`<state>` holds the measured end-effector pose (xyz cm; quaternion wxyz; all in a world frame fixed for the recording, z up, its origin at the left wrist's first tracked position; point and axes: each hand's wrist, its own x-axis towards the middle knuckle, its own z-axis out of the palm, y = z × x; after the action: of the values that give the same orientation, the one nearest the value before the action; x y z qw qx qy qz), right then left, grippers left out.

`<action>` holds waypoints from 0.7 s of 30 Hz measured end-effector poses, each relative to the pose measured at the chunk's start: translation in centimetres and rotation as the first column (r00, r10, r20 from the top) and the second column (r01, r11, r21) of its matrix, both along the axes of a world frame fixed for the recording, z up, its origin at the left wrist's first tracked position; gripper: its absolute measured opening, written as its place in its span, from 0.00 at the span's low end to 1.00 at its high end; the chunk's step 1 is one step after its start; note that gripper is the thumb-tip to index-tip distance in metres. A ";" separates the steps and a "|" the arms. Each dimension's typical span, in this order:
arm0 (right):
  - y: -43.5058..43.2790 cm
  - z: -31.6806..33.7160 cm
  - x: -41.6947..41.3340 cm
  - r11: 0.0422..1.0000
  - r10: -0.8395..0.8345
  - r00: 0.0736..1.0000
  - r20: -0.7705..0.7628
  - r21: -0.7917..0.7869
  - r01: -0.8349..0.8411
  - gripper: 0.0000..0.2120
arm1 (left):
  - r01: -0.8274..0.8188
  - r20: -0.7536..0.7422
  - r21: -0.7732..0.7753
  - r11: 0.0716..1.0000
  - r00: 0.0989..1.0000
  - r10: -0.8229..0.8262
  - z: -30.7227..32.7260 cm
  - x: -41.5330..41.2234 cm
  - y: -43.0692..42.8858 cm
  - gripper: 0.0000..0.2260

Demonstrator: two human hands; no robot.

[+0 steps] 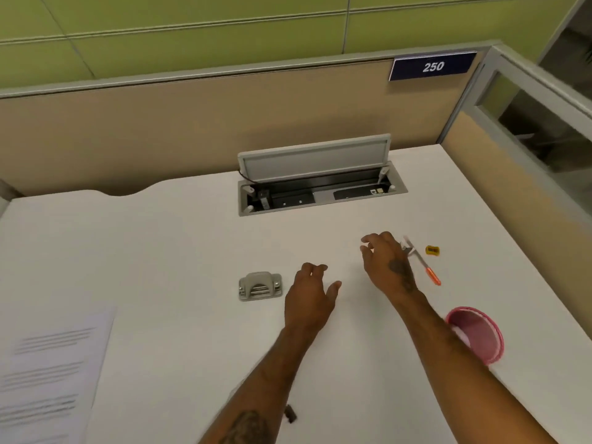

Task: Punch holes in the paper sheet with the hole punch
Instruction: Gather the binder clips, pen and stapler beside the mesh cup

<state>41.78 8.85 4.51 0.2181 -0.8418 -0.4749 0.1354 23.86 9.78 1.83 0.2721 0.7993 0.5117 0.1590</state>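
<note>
A grey metal hole punch [260, 286] sits on the white desk [179, 238], left of centre. A printed paper sheet [48, 373] lies at the desk's near left corner, partly cut off by the frame edge. My left hand [312, 294] hovers just right of the punch, fingers apart, holding nothing. My right hand [386, 261] is further right and a little farther away, fingers loosely spread and empty.
A compass with an orange tip [423, 265] and a yellow sharpener [432, 250] lie right of my right hand. A pink mesh cup [479, 334] lies tipped near my right forearm. An open cable box [317, 187] sits at the back. A small dark object [291, 414] lies near the front.
</note>
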 end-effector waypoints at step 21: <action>-18.3 -7.3 -23.7 0.860 0.480 0.877 0.023 -0.209 -0.465 0.22 | 0.072 -0.240 -0.108 0.992 0.966 -0.096 -4.7 -25.7 -14.0 0.25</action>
<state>18.07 -9.43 -2.78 0.0763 -0.7215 -0.6586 0.1998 -1.82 -4.18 -2.89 0.2524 0.8195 0.5141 0.0221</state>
